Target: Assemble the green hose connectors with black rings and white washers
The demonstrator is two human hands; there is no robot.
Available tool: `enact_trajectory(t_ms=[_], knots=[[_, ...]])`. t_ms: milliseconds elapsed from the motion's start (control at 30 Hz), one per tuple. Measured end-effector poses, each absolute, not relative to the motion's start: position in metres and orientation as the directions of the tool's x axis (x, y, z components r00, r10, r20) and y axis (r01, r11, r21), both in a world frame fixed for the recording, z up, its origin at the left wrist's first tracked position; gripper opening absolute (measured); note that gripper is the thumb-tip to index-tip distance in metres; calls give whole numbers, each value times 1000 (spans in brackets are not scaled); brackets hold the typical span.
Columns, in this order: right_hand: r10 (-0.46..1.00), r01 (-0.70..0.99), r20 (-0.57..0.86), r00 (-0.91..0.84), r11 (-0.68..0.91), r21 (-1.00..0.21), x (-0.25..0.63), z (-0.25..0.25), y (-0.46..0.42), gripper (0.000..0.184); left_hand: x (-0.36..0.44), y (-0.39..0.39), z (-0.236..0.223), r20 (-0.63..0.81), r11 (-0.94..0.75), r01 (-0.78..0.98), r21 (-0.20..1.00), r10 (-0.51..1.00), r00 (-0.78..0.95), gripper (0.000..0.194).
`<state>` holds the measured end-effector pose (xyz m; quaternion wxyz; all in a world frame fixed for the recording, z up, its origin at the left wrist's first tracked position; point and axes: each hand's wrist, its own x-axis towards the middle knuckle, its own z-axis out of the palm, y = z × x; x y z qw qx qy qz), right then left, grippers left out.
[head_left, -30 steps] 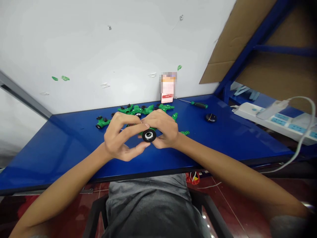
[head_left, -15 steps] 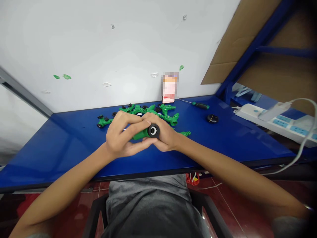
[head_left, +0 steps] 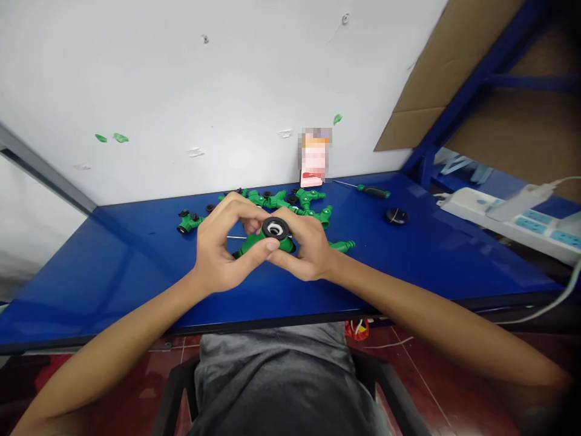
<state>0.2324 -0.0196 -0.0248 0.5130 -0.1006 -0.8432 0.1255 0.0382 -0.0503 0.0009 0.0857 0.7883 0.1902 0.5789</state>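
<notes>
A green plastic hose splitter (head_left: 249, 245) with a black round collar is held between both my hands, above the blue table. Its collar opening faces up toward me and shows a white ring inside. My left hand (head_left: 224, 245) grips it from the left, the thumb pressed just below the collar. From the right, my right hand (head_left: 306, 242) closes round it, its thumb meeting the left thumb at the front. The fingers hide much of the splitter's body. Behind my hands lie several more green splitters (head_left: 311, 198), some with black parts, partly covered by my fingers.
On the blue table (head_left: 136, 272) a screwdriver (head_left: 374, 191) and a round black object (head_left: 396, 216) lie to the right. A phone-like blurred item (head_left: 313, 160) leans on the white wall. A white power strip (head_left: 512, 218) with a cable stands at the far right.
The splitter has turned in my hands: its collar opening tilts upward now and another green part shows at lower right. Both hands have shifted their grip, thumbs now together below the collar.
</notes>
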Motion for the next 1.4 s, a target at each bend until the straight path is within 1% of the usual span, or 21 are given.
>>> enact_trajectory(t_ms=[133,200,333,400,500,567,633,700,767,1000,1233,1400], knots=[[314,39,832,-457,942,-333,232,-26,-18,27,40,-48,-2,885,-915,168,367,399,240,30],[320,2,816,-482,931,-364,233,-25,-17,29,41,-49,-2,885,-910,153,385,411,220,29],[328,-91,775,-540,893,-441,234,-21,-17,30,41,-50,-3,852,-874,143,465,486,195,27],[333,-132,764,-553,870,-475,235,-20,-18,31,39,-50,-3,845,-873,158,462,487,221,28],[349,-177,747,-567,834,-523,236,-18,-20,35,34,-48,2,861,-905,169,391,424,281,31],[351,-186,732,-583,820,-541,237,-18,-21,36,32,-47,7,889,-944,179,277,323,325,33],[354,-170,714,-604,818,-549,237,-19,-21,36,31,-47,11,893,-963,216,162,237,384,28],[355,-153,707,-612,823,-547,238,-19,-20,35,31,-48,14,875,-958,260,116,223,430,20],[355,-143,710,-608,831,-538,239,-20,-19,36,31,-49,15,864,-950,289,120,244,441,18],[364,-85,678,-639,843,-532,240,-22,-16,41,30,-50,13,874,-937,336,94,239,423,15],[386,-134,626,-678,772,-622,239,-22,-17,47,27,-49,14,878,-948,312,62,201,435,16],[397,-160,596,-698,725,-670,240,-21,-18,47,27,-47,12,882,-959,276,64,184,434,17]])
